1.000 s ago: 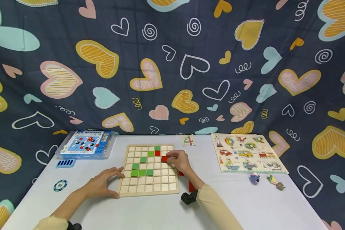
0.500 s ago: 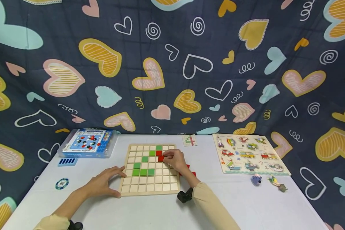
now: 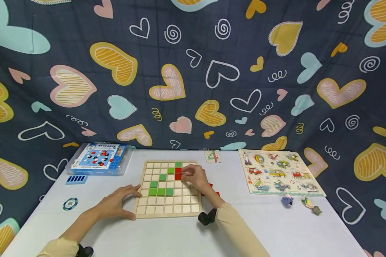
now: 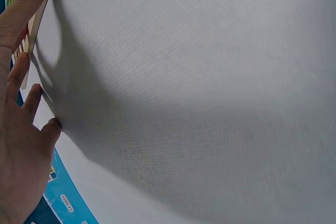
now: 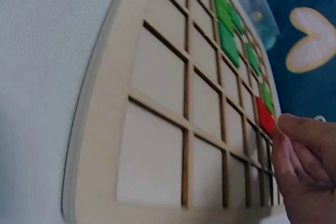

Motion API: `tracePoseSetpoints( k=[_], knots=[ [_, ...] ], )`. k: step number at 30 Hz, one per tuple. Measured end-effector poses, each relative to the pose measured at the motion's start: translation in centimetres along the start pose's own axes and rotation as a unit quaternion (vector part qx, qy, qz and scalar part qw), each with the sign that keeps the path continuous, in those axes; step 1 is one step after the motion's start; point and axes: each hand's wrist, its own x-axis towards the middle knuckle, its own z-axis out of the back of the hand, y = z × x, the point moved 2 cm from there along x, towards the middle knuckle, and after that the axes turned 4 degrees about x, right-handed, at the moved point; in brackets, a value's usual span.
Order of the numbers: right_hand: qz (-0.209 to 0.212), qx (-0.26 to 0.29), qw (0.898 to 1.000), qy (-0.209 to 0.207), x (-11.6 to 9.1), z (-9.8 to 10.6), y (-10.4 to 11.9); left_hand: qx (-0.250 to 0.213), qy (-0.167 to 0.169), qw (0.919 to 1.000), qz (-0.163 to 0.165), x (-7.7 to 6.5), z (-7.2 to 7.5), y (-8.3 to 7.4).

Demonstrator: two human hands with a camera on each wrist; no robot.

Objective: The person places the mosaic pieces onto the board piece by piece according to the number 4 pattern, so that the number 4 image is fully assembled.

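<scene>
A square wooden grid board [image 3: 167, 216] lies on the table, with several green tiles [image 3: 161, 192] set in its cells. Below one red tile [image 3: 178, 171] near its upper right is a second red tile [image 3: 178, 176]. The right hand [image 3: 194, 176] pinches this lower tile at its right edge; the right wrist view shows thumb and index fingertip meeting at the red tile [image 5: 264, 116]. On the board's left edge rests the left hand [image 3: 115, 203], thumb and fingers spread apart. The left wrist view catches the left hand [image 4: 23, 156] against the board's edge [image 4: 41, 17].
More red tiles [image 3: 217, 193] lie partly hidden under the right forearm. Behind the board is a small pattern card [image 3: 212, 156]. A boxed molecule set [image 3: 99, 160], a blue slotted piece [image 3: 76, 179] and a round chip [image 3: 70, 203] stand left; a picture puzzle [image 3: 278, 173] and two figurines [image 3: 287, 201] right.
The right hand has moved left with the red tile, which now sits directly below the other red tile. My left hand stays at the board's edge; the head view has shifted slightly.
</scene>
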Motion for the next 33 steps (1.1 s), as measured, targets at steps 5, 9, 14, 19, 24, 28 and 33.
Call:
tracePoseSetpoints(
  k=[5,9,14,19,24,28,33],
  knots=[
    [-0.029,0.031,0.999,-0.015,-1.0,2.6,-0.7,-0.003,0.001,1.0,-0.002,0.1,0.0,-0.1],
    [-0.04,0.019,0.999,-0.022,-2.3,5.7,-1.3,-0.004,-0.002,1.0,-0.008,0.2,-0.1,0.0],
    [-0.037,-0.021,0.999,0.009,-4.0,9.2,-2.2,0.0,-0.007,0.9999,-0.013,0.1,-0.1,0.0],
    [-0.049,-0.039,0.997,0.044,-4.9,10.1,-3.3,0.002,-0.004,0.9999,-0.011,0.1,0.0,0.0],
    [-0.029,-0.07,0.996,0.044,-4.9,9.0,-3.5,-0.001,-0.005,0.9999,-0.01,0.1,0.0,0.1],
    [-0.022,-0.083,0.996,0.011,-4.8,8.6,-3.5,-0.004,-0.016,0.9996,-0.025,0.2,0.0,0.3],
    [-0.02,-0.092,0.995,-0.025,-4.8,8.5,-3.8,-0.006,-0.017,0.9993,-0.033,0.1,0.0,0.3]
  ],
)
